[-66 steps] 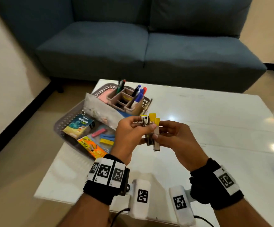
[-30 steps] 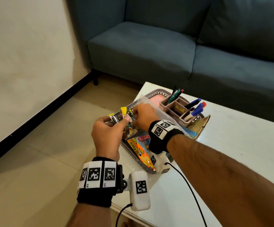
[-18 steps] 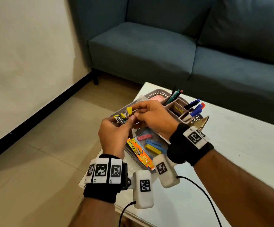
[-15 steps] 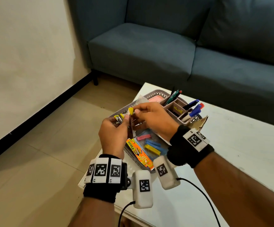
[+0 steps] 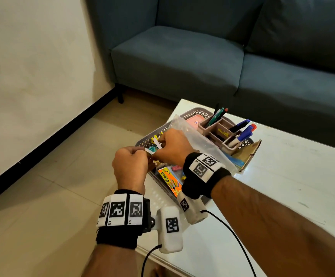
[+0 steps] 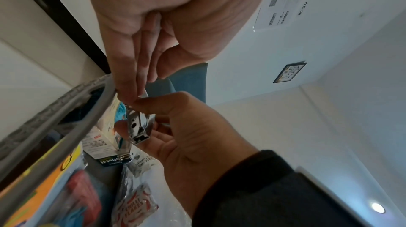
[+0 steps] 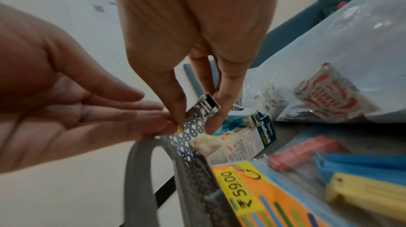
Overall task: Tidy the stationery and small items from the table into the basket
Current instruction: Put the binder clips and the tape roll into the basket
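A blue-grey sofa [image 5: 202,56] stands on the far side of the white table [image 5: 282,176], and its seat cushions reach along the whole far edge of the table. To the left of the sofa there is a plain cream wall [image 5: 32,56] with a black skirting board [image 5: 48,140] at its bottom. Between this wall and the table the floor [image 5: 42,216] is of beige tiles. In the left wrist view, a printed paper sheet [image 6: 281,12] and a small dark-framed picture [image 6: 290,72] hang on a white wall above the sofa.
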